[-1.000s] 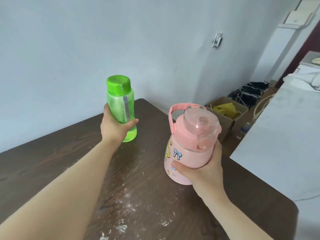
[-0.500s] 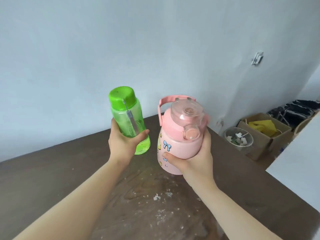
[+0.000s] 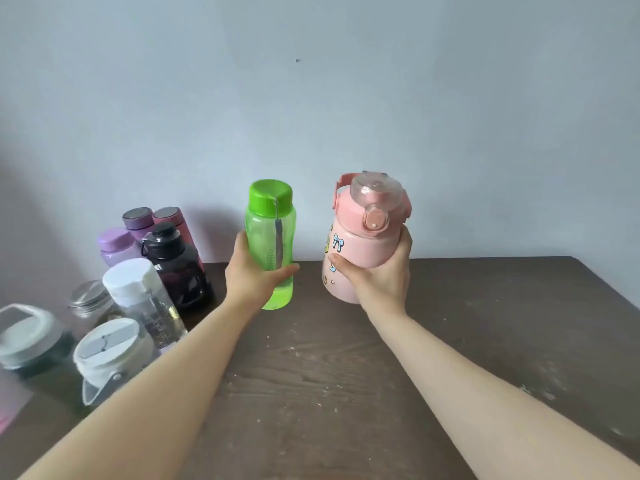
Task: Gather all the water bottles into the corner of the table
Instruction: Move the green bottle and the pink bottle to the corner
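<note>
The left hand (image 3: 252, 275) grasps a translucent green water bottle (image 3: 272, 244) around its lower half, thumb across the front and fingers wrapped behind. The bottle stands nearly upright, with its green screw cap (image 3: 270, 197) on top and a grey strap hanging down its front. Its base appears to be lifted just clear of the dark wooden worktop (image 3: 346, 375), though contact cannot be ruled out from this angle.

The right hand (image 3: 379, 275) grips a squat pink water bottle (image 3: 360, 237) around the middle of its body, thumb on the front near a blue bow sticker. This bottle is tilted slightly toward the camera, so its clear domed lid (image 3: 375, 188) and round pink latch button face the viewer; a pink carry handle arches behind the lid. It is held above the worktop, beside the green bottle and apart from it.

At the left, in the corner where the worktop meets the wall, stands a cluster of other bottles: two purple flasks with metal tops (image 3: 138, 220), a lilac-capped bottle (image 3: 116, 245), a dark tinted jug with a black cap (image 3: 176, 268), a clear bottle with a white cap (image 3: 138, 292), a small steel-lidded jar (image 3: 88, 299), and two wide white-lidded bottles (image 3: 107, 355) nearest the camera. The worktop surface shows pale scuffs and specks.
</note>
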